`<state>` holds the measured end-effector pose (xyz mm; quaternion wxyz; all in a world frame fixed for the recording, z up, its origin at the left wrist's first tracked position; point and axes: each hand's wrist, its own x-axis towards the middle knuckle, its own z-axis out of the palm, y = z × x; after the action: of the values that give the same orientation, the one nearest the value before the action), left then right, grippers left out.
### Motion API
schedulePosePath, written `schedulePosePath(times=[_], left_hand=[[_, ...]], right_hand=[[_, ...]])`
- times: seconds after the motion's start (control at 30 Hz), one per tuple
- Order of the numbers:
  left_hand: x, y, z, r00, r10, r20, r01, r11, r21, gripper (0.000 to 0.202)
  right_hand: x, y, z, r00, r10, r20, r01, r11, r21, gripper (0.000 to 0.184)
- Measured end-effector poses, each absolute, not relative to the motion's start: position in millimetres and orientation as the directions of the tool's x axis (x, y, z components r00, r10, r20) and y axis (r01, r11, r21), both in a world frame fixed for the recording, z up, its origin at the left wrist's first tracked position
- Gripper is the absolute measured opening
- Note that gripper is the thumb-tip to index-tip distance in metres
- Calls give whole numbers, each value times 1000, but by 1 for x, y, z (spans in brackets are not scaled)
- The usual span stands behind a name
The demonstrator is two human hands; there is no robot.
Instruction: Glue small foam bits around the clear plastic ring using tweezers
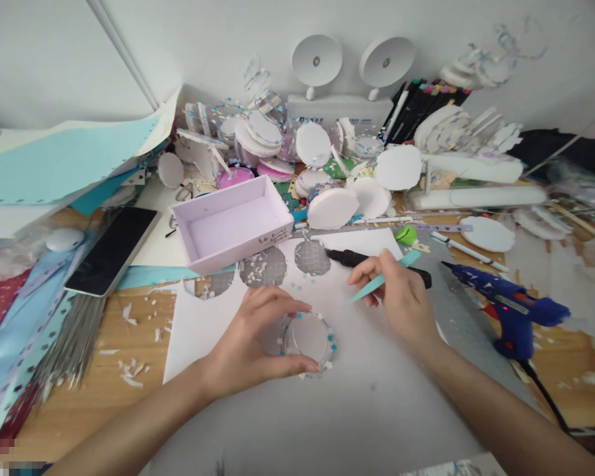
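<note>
My left hand point(258, 340) curves its thumb and fingers around a clear ring point(333, 338) trimmed with small blue and white pieces. The ring lies on a white sheet point(258, 410), and its middle shows the sheet beneath. To the right, my right hand point(399, 291) is closed on a slim teal pointed strip point(377, 285), its tip angled down to the left, just above the sheet. Round holes are cut along the sheet's far edge, and grey mat shows through them. A black pen-like tool point(350, 256) lies behind my right hand, partly covered by it.
Beyond the sheet stands a lilac open box point(238, 254), with many white discs point(332, 208) piled behind it. A blue glue gun point(510, 301) lies at right, its cord running toward me. At left are a phone point(112, 251) and thin wires point(72, 344).
</note>
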<state>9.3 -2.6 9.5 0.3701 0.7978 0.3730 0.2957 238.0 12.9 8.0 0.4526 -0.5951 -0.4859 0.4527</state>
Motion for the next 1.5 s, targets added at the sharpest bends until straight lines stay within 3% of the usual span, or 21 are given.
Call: schedulePosePath(times=[0.13, 0.3, 0.43, 0.6, 0.8, 1.13, 1.3, 1.5], left_hand=[[10, -3, 9, 558, 814, 161, 389, -428, 815, 55], [10, -3, 9, 555, 813, 174, 349, -418, 839, 56], [10, -3, 10, 524, 822, 221, 324, -433, 841, 58], [7, -3, 9, 457, 857, 238, 244, -378, 893, 50], [3, -3, 12, 361, 916, 176, 200, -261, 944, 33], [1, -1, 9, 305, 940, 150, 166, -207, 964, 29], [1, -1, 8, 250, 958, 141, 175, -188, 967, 22], [7, -4, 16, 320, 928, 192, 170, -256, 952, 13]], right_hand=[[237, 17, 9, 66, 998, -13, 153, -23, -988, 35], [236, 20, 2, 2, 1000, 25, 313, 24, -949, 13], [235, 19, -6, -53, 998, 31, 350, 47, -935, 14], [235, 21, -8, 9, 998, 55, 411, 47, -911, 16], [235, 22, -11, 4, 1000, 13, 417, 11, -909, 21], [233, 23, -7, 16, 1000, -25, 375, -29, -927, 27], [234, 16, 2, 80, 996, -29, 239, -48, -970, 26], [229, -12, 10, -88, 995, 42, -96, 34, -995, 14]])
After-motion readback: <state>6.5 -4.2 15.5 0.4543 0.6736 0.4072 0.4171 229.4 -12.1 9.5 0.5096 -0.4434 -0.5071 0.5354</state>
